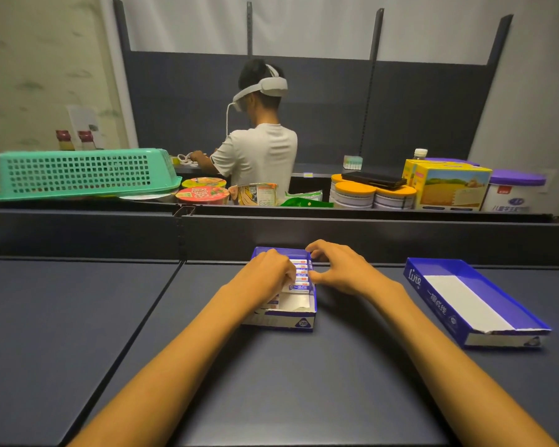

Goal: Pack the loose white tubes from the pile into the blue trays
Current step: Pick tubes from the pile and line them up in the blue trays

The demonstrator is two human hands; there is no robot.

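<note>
A blue tray (291, 321) sits in the middle of the dark table, holding several white tubes (301, 274) laid side by side in its far part. My left hand (268, 275) reaches into the tray with its fingers pressed on the tubes, covering the left side of the row. My right hand (339, 269) rests at the tray's far right rim, fingers curled over the edge and thumb near the wall. A second blue tray (439, 285) lies to the right, with only its white floor showing. No loose pile of tubes is in view.
A dark raised ledge (336, 227) runs behind the trays. Beyond it stand a green basket (81, 174), noodle cups (202, 195), tins (355, 191), a yellow box (452, 188) and a purple-lidded tub (513, 191). A person (259, 150) in a headset stands farther back, facing away.
</note>
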